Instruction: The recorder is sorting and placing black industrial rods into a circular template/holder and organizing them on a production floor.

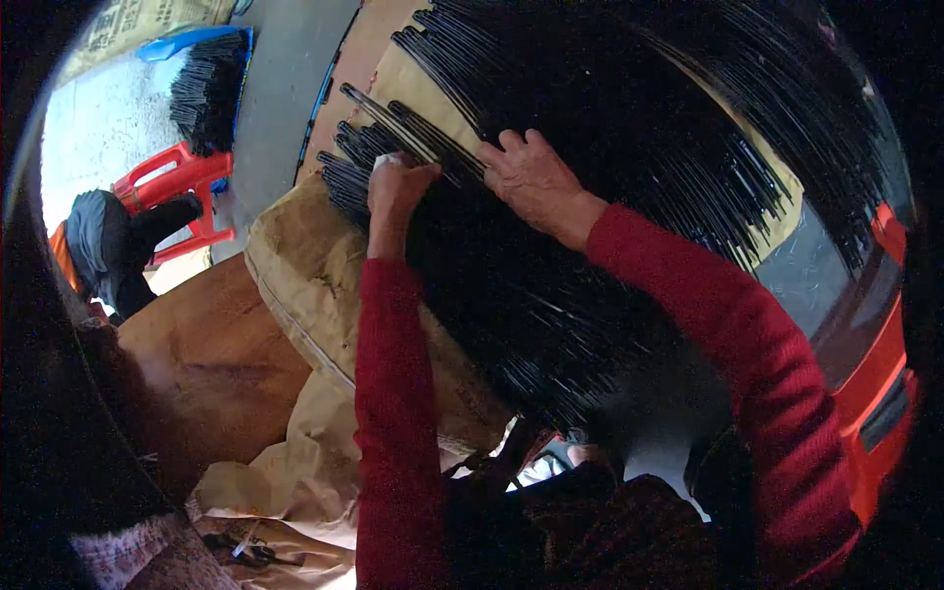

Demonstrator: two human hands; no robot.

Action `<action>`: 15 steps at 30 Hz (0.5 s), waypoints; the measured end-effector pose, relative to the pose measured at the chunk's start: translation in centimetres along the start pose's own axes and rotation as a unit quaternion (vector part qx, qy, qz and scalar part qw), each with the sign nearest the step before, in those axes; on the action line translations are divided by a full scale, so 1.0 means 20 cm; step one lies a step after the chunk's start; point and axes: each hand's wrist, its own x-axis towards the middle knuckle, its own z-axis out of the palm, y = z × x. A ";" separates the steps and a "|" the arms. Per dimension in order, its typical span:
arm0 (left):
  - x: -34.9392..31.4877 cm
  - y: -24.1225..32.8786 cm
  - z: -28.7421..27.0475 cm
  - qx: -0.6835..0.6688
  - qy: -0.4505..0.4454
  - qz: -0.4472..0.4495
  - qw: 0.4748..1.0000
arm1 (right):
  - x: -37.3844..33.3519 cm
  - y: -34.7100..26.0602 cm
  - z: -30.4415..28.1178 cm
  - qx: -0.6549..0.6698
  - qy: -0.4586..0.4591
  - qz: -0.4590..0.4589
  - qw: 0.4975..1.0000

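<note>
A great heap of thin, glossy black rods (570, 88) lies in front of me on tan sacking. My left hand (396, 192) is closed at the heap's left side, its thumb and fingers pinching by a few rods; a small white bit shows at its fingertips, too small to name. Those loose rods (408, 128) slant between my two hands. Bent fingers of my right hand (536, 187) press on their near ends, against the dark heap. A smaller bundle of rods (344, 182) juts out beside my left hand. Which rods each hand grips is partly hidden.
A brown paper sack (315, 265) lies left of the heap. At the far left are a red plastic stool (182, 187), a person in dark clothes (98, 246) and another pile of black rods (208, 93) on blue sheeting. Something red (870, 423) stands at the right.
</note>
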 end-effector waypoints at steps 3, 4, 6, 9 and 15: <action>-0.10 0.04 0.07 -0.011 -0.069 0.077 0.995 | 0.00 0.01 0.02 0.000 0.011 -0.002 1.000; -0.13 0.07 0.14 0.053 -0.032 0.100 0.993 | 0.00 0.01 0.02 -0.008 0.013 -0.001 1.000; -0.15 0.09 0.21 0.108 0.019 0.160 0.981 | 0.00 0.01 0.04 -0.015 0.020 -0.001 1.000; -0.12 0.05 0.21 0.079 -0.019 0.114 0.990 | 0.00 0.02 0.05 -0.008 0.048 -0.007 0.999; -0.17 0.00 0.13 -0.200 -0.100 0.125 0.967 | -0.01 0.03 0.04 0.026 0.055 0.003 0.998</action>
